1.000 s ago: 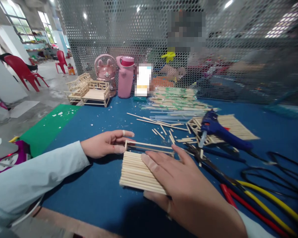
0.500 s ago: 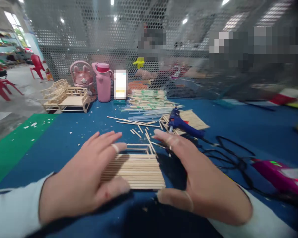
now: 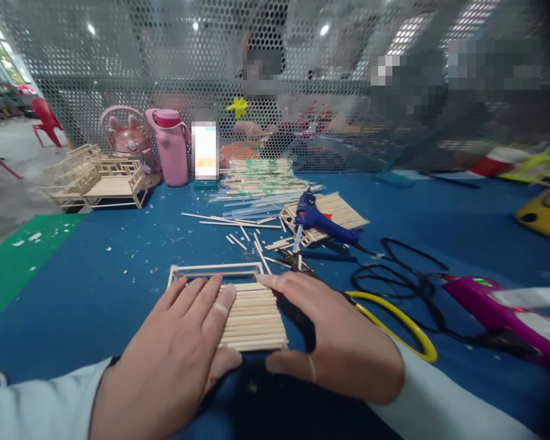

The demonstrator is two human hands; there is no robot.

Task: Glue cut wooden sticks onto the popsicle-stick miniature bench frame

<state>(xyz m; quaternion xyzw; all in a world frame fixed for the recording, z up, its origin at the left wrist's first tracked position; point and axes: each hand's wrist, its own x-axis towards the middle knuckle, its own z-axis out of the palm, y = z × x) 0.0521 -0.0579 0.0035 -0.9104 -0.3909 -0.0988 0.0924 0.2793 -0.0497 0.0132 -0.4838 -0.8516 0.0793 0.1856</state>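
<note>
A small model of glued wooden sticks (image 3: 252, 315) lies on the blue table in front of me. Its slatted top faces up, and a narrow stick frame (image 3: 217, 267) extends along the far side. My left hand (image 3: 178, 342) rests flat over the left part of the slats, fingers stretched out and thumb at the front edge. Around the right end curves my right hand (image 3: 334, 330), its thumb spread from its fingers. One right fingertip meets the far right corner; the thumb is by the front corner, and I cannot tell whether it touches. Both hands wear pale finger bands.
Beyond the hands, a blue glue gun (image 3: 325, 223) lies across another stick panel (image 3: 348, 214). Loose sticks (image 3: 238, 221), pliers with yellow handles (image 3: 407, 311) and a black cable (image 3: 385, 275) are nearby. A pink bottle (image 3: 172, 153) and stick furniture (image 3: 114, 186) stand by the mesh screen.
My left hand has settled flatter onto the slats. The right hand has closed in on the right end, a fingertip now at the frame's corner. The view has shifted slightly right.
</note>
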